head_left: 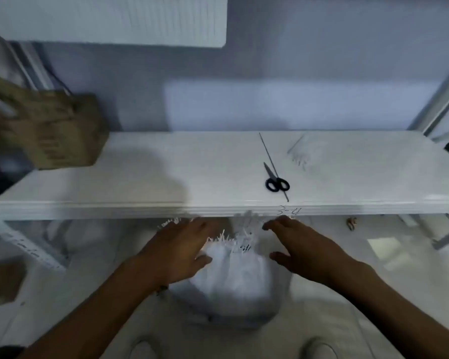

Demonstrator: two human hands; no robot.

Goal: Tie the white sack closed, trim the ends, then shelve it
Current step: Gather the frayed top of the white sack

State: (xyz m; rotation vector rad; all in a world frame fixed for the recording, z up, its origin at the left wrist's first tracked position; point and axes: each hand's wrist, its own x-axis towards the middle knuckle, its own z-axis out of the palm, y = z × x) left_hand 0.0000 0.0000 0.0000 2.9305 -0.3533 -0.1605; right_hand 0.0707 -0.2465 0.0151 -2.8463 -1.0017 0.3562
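The white sack (233,278) stands on the floor below the front edge of the white shelf (140,177). Its frayed top (240,237) sticks up between my hands. My left hand (182,250) lies against the sack's left side near the gathered top, fingers spread and relaxed. My right hand (298,244) hovers to the right of the top, fingers loosely bent, holding nothing. Black-handled scissors (276,181) lie on the shelf, above my right hand. The picture is blurred.
A brown cardboard box (60,133) stands on the shelf's left end. A thin dark rod (270,159) lies beside the scissors, and a clear plastic bag (306,151) to their right. Metal shelf posts (441,99) rise at the right. Another box (3,283) sits on the floor, left.
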